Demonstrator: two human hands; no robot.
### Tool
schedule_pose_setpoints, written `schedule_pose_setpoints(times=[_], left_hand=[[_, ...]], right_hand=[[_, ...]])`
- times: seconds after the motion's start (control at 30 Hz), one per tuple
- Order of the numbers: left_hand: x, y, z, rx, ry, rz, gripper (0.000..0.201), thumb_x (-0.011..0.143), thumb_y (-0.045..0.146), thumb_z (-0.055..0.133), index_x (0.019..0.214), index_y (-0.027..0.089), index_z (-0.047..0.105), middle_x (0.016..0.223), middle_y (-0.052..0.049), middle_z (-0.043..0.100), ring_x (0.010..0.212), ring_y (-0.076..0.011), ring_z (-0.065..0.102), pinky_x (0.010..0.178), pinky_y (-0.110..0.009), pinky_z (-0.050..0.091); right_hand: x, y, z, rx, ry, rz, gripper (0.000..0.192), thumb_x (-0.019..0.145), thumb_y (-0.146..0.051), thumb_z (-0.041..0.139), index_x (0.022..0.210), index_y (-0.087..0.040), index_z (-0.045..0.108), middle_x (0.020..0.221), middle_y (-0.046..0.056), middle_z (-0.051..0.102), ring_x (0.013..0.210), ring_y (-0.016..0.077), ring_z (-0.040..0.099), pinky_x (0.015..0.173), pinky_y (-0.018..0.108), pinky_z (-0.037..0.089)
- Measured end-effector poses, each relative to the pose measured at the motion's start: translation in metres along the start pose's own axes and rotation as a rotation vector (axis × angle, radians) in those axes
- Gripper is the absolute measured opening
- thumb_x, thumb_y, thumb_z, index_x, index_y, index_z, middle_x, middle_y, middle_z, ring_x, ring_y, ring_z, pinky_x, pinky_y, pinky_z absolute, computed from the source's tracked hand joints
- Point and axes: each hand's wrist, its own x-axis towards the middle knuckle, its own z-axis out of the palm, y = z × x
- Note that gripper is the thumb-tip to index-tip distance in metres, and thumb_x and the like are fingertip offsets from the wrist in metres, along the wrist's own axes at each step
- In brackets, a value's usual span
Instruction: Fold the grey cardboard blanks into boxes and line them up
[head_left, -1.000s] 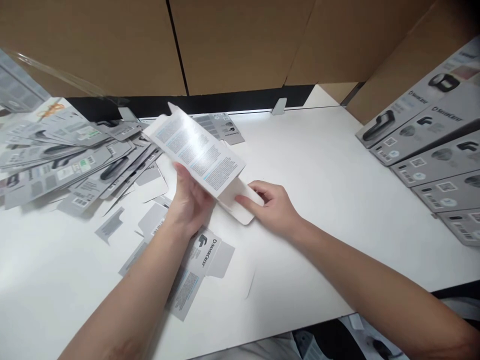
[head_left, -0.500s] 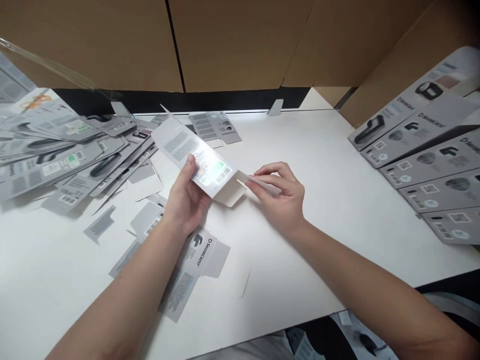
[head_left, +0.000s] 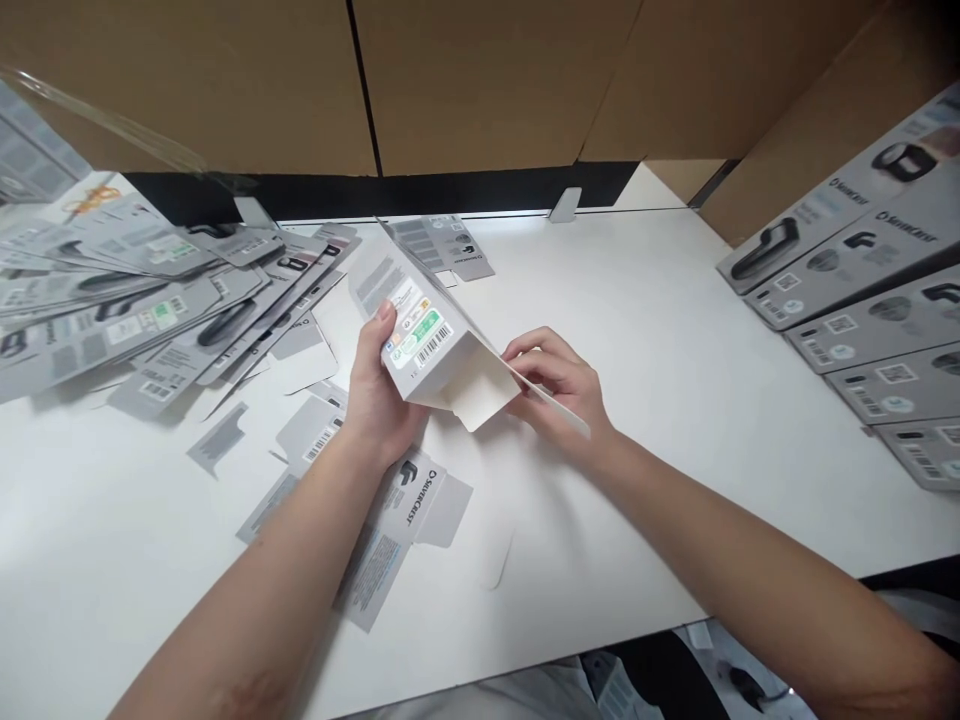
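A grey printed carton [head_left: 409, 312] is held above the white table, its near end gaping and the pale inside showing. My left hand [head_left: 379, 385] grips it from the left, thumb on the panel with the green label and barcode. At the carton's right side, my right hand [head_left: 559, 385] has its fingers closed on the edge near a long end flap; part of the fingers is hidden behind the card. Beneath my left forearm lies a flat carton blank [head_left: 375, 575] printed SilverCrest.
Fanned flat cartons [head_left: 165, 300] pile up at the left. Another flat carton [head_left: 469, 255] lies at the back by a clip [head_left: 565, 205]. Formed boxes [head_left: 847, 290] stand in a row at the right. Brown cardboard panels [head_left: 480, 90] wall off the back.
The carton has widened from a flatter shape into a squarer tube, its open end now turned toward me. My right hand has shifted from the flap's tip to the carton's side edge.
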Motion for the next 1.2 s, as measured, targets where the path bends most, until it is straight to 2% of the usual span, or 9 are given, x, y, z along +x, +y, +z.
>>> schedule_pose_setpoints(times=[0.1,0.2,0.4,0.5,0.63,0.8,0.93,1.07,1.2], left_hand=[[-0.001,-0.002,0.000,0.037,-0.024,-0.041,0.043,0.097,0.064,0.093,0.110,0.025,0.081,0.098,-0.001,0.090,0.102,-0.0304,0.092,0.089,-0.037,0.072],[-0.003,-0.003,-0.002,0.088,-0.040,-0.054,0.049,0.092,0.069,0.096,0.110,0.026,0.081,0.098,-0.002,0.091,0.111,-0.0350,0.092,0.096,-0.042,0.073],[-0.005,-0.005,-0.005,0.116,-0.139,-0.127,0.062,0.093,0.073,0.094,0.129,0.024,0.084,0.119,-0.010,0.094,0.138,-0.0458,0.085,0.119,-0.057,0.069],[-0.005,-0.006,-0.007,0.112,-0.163,-0.136,0.063,0.094,0.071,0.094,0.134,0.024,0.083,0.123,-0.012,0.094,0.142,-0.0475,0.083,0.121,-0.060,0.069],[-0.006,-0.008,-0.011,0.115,-0.156,-0.149,0.060,0.096,0.072,0.092,0.134,0.027,0.084,0.123,-0.009,0.094,0.142,-0.0471,0.083,0.116,-0.059,0.072],[-0.008,-0.012,-0.013,0.157,-0.170,-0.161,0.067,0.095,0.078,0.091,0.138,0.027,0.084,0.128,-0.011,0.093,0.146,-0.0498,0.081,0.122,-0.063,0.069],[-0.009,-0.013,-0.011,0.162,-0.149,-0.139,0.075,0.093,0.084,0.092,0.144,0.030,0.082,0.136,-0.011,0.091,0.156,-0.0505,0.074,0.128,-0.065,0.065],[-0.011,-0.009,-0.006,0.183,-0.205,-0.118,0.089,0.088,0.096,0.088,0.146,0.029,0.082,0.145,-0.015,0.088,0.166,-0.0522,0.065,0.131,-0.068,0.061],[-0.013,-0.006,-0.006,0.181,-0.266,-0.122,0.083,0.086,0.088,0.096,0.144,0.029,0.083,0.149,-0.015,0.087,0.166,-0.0561,0.063,0.129,-0.068,0.062]], right_hand=[[0.001,0.000,-0.002,-0.015,-0.033,-0.037,0.024,0.100,-0.052,0.100,0.098,-0.031,0.088,0.114,0.004,0.075,0.077,0.0148,0.066,0.063,0.032,0.058],[0.001,-0.001,-0.002,-0.023,-0.068,-0.051,0.026,0.105,-0.053,0.095,0.098,-0.029,0.087,0.112,0.005,0.076,0.079,0.0160,0.068,0.063,0.032,0.057],[-0.002,0.003,-0.001,0.040,-0.184,-0.064,0.026,0.114,-0.044,0.084,0.094,-0.028,0.087,0.095,0.001,0.077,0.083,0.0178,0.073,0.071,0.033,0.061],[-0.004,0.003,0.002,0.064,-0.193,-0.039,0.028,0.116,-0.045,0.080,0.094,-0.029,0.087,0.089,0.000,0.076,0.076,0.0173,0.069,0.068,0.034,0.060],[-0.005,-0.004,0.004,0.093,-0.151,0.074,0.039,0.113,-0.053,0.082,0.083,-0.028,0.082,0.080,0.000,0.071,0.071,0.0181,0.065,0.065,0.036,0.057],[-0.003,-0.021,0.006,0.181,-0.119,0.283,0.052,0.104,-0.058,0.090,0.067,-0.026,0.070,0.071,0.000,0.064,0.063,0.0163,0.054,0.055,0.034,0.045],[-0.004,-0.021,0.005,0.267,-0.070,0.414,0.048,0.102,-0.052,0.093,0.068,-0.026,0.071,0.069,-0.002,0.061,0.061,0.0144,0.053,0.051,0.031,0.043],[-0.003,-0.007,0.001,0.316,-0.059,0.510,0.045,0.101,-0.058,0.092,0.075,-0.026,0.074,0.067,-0.002,0.064,0.058,0.0144,0.054,0.049,0.030,0.042],[-0.001,-0.001,-0.003,0.349,-0.175,0.578,0.052,0.099,-0.071,0.088,0.076,-0.027,0.072,0.066,-0.001,0.065,0.058,0.0172,0.058,0.050,0.032,0.045]])
